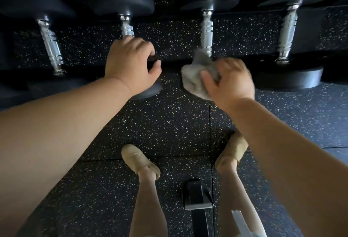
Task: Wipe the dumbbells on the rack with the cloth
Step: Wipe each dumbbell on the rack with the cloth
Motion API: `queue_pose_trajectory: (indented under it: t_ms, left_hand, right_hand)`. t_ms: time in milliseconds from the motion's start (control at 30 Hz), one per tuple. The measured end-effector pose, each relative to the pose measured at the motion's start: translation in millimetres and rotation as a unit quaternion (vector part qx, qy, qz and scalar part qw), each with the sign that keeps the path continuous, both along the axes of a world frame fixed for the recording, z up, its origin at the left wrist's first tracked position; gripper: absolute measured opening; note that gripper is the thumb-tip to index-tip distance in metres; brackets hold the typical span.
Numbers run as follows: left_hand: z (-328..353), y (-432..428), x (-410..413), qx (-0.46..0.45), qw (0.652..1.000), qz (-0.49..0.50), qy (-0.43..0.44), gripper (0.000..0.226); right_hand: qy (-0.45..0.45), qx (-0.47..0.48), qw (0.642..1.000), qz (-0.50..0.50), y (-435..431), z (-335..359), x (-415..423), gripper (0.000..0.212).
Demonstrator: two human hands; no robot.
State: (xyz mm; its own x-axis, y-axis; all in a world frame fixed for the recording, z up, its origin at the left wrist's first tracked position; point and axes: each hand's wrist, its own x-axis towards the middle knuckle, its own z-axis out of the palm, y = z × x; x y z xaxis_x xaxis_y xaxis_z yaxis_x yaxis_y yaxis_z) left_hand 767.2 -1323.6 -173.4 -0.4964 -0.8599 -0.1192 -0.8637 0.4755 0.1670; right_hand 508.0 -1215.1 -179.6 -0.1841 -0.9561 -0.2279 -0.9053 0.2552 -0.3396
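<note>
Several black dumbbells with chrome handles lie across the rack's front rail [171, 63]. My left hand [131, 65] grips the near end of the second dumbbell's handle [127, 27], just above its near head [148, 91]. My right hand [229, 82] holds a crumpled grey cloth [197, 74] against the lower end of the third dumbbell's handle [207, 29]; the cloth and hand hide that dumbbell's near head. Another dumbbell handle [49, 44] lies to the left and one more handle [287, 29] to the right.
The floor [169, 123] is black rubber matting with pale speckles. My two feet in tan shoes [139, 161] stand below the rack. A black bench foot [196, 195] sits between my legs. The right dumbbell's near head [290, 78] juts out beside my right hand.
</note>
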Motion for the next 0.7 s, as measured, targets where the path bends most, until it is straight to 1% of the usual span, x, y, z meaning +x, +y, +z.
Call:
queue_pose_trajectory:
  t_ms: [67,100,133,167,200,267,300,367,400,433,467,533,567,600,667,700]
  left_hand:
    - [-6,1,9,0.010,1.000,0.021,0.014,0.042]
    - [-11,3,12,0.010,0.999,0.029,0.025,0.041]
    - [-14,5,13,0.005,0.999,0.033,0.033,0.039]
    - [-17,7,12,-0.005,0.999,0.033,0.039,0.037]
    - [-18,7,11,-0.012,0.998,0.034,0.043,0.035]
    - [-16,7,12,-0.015,0.998,0.037,0.045,0.034]
    - [-16,6,13,-0.015,0.998,0.036,0.044,0.033]
    - [-17,6,13,-0.014,0.999,0.034,0.040,0.033]
    - [-17,7,13,-0.012,0.998,0.037,0.040,0.033]
    - [-18,7,12,-0.010,0.998,0.041,0.043,0.033]
    - [-18,7,12,-0.010,0.998,0.046,0.048,0.033]
    - [-17,8,12,-0.011,0.997,0.052,0.053,0.033]
    - [-17,8,13,-0.011,0.997,0.051,0.052,0.033]
    - [-17,8,13,-0.010,0.998,0.049,0.049,0.034]
    - [-18,8,12,-0.009,0.998,0.047,0.045,0.035]
    - [-19,7,12,-0.010,0.998,0.046,0.044,0.035]
  right_hand:
    - [-0.089,0.035,0.986,-0.137,5,-5,-10,0.053]
    - [-0.106,0.047,0.978,-0.171,6,-9,-6,0.053]
    - [-0.103,0.047,0.978,-0.176,7,-12,3,0.053]
    - [-0.082,0.037,0.983,-0.160,8,-15,13,0.053]
    - [-0.050,0.016,0.990,-0.134,9,-16,23,0.053]
    - [0.041,-0.022,0.997,-0.057,6,-16,43,0.050]
    - [0.089,-0.023,0.996,0.003,1,-14,52,0.047]
    - [0.162,0.015,0.976,0.142,-7,-10,68,0.043]
    - [0.183,0.042,0.962,0.197,-11,-11,73,0.045]
    - [0.196,0.058,0.952,0.230,-14,-12,76,0.047]
    - [0.198,0.056,0.946,0.251,-18,-12,74,0.046]
    - [0.162,0.004,0.950,0.266,-21,-9,58,0.038]
    - [0.137,-0.009,0.958,0.251,-20,-7,45,0.039]
    - [0.112,-0.009,0.971,0.209,-16,-4,29,0.045]
    - [0.042,0.024,0.997,0.064,-1,-2,-3,0.059]
    - [-0.009,0.059,0.998,-0.016,6,0,-14,0.065]
